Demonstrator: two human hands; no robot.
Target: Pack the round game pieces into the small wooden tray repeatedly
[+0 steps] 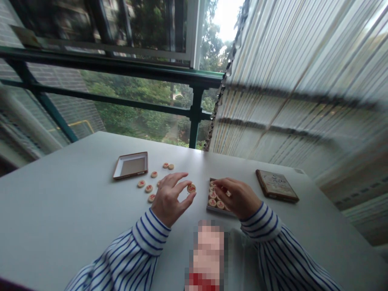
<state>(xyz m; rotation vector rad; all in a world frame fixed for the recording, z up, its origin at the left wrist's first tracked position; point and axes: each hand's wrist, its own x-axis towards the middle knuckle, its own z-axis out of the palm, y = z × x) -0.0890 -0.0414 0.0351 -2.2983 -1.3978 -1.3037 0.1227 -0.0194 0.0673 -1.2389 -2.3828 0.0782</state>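
Observation:
My left hand (172, 198) pinches a round wooden xiangqi piece (191, 188) with a red character between thumb and index finger, held above the table. Over a shallow open box (212, 209), my right hand (238, 196) has its fingertips drawn together. Whether a piece is between them is hidden. Several xiangqi pieces (212, 195) with red characters lie in rows in that box, partly covered by my right hand. To the left of my left hand, several loose pieces (148, 188) are scattered on the table, some of them close to its knuckles.
An upturned box lid (131, 165) lies at the far left on the white table (75, 210). On the right is a closed flat box (277, 185) with a printed cover. Behind the table's far edge stand a green railing (130, 101) and a striped curtain (273, 81).

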